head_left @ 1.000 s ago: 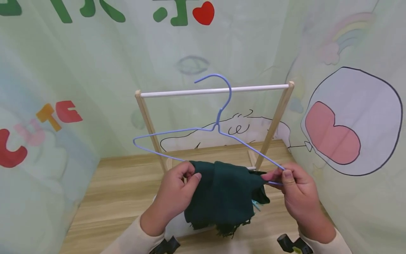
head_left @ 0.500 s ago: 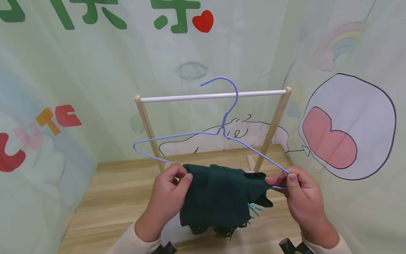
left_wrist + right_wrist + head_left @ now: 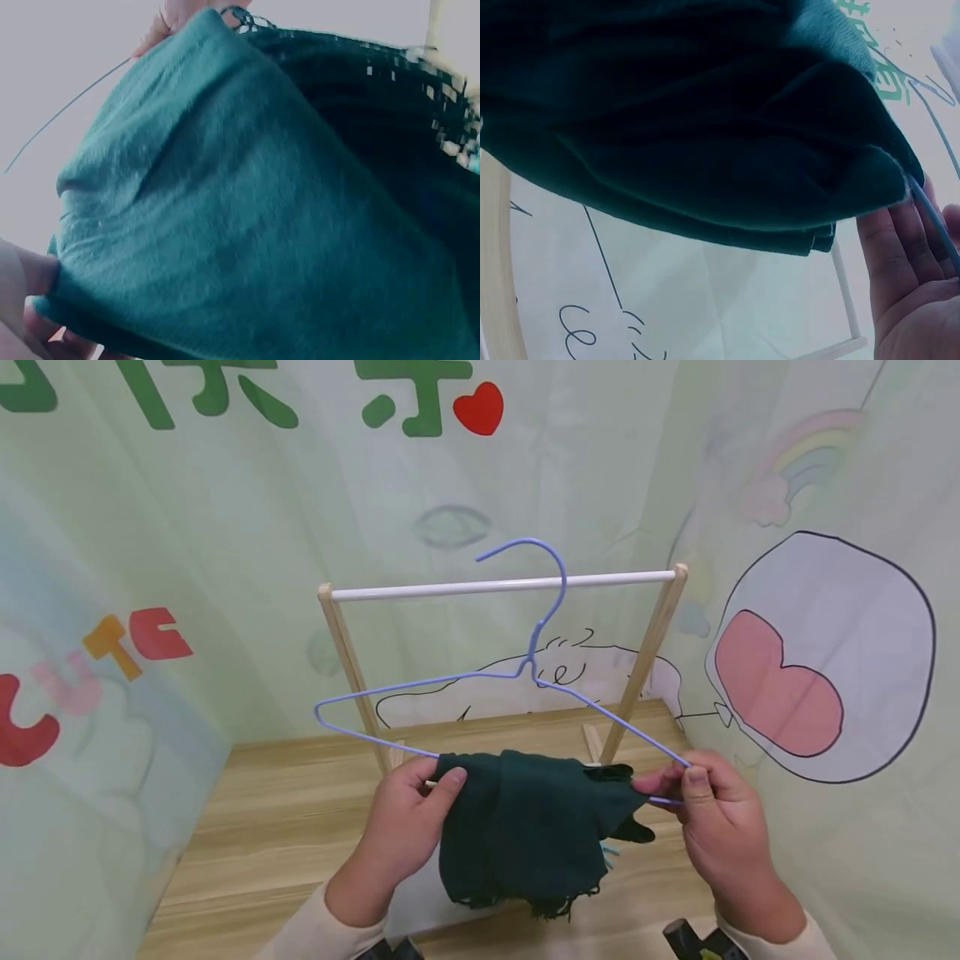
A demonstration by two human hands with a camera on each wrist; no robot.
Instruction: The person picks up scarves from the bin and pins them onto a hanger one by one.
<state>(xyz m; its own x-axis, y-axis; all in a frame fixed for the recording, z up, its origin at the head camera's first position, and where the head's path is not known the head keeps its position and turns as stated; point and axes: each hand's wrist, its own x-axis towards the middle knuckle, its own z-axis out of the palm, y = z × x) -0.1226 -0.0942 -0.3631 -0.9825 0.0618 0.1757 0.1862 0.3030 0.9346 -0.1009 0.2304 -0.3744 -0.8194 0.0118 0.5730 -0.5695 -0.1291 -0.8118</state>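
A dark green fringed scarf (image 3: 517, 827) hangs over the lower bar of a thin periwinkle-blue hanger (image 3: 537, 635). My left hand (image 3: 397, 831) pinches the scarf's upper left corner against that bar, thumb in front. At the right end of the hanger, my right hand (image 3: 723, 839) grips the wire corner between thumb and fingers, close beside the scarf's gathered end. In the left wrist view the scarf (image 3: 225, 187) fills most of the picture. The right wrist view shows the hanger wire (image 3: 930, 206) running from under the cloth across the right hand (image 3: 911, 277).
Behind the hanger stands a rack with a white rail (image 3: 450, 587) and wooden posts (image 3: 348, 652), on a wood-grain table (image 3: 240, 827). Light-blue clips (image 3: 611, 853) show beyond the scarf. A white flat thing (image 3: 420, 902) lies partly hidden below it. Printed curtains (image 3: 225, 527) surround the table.
The hanger and right hand have shifted slightly right. My left hand moved left, then a little back right, and its thumb now lies farther over the scarf's corner.
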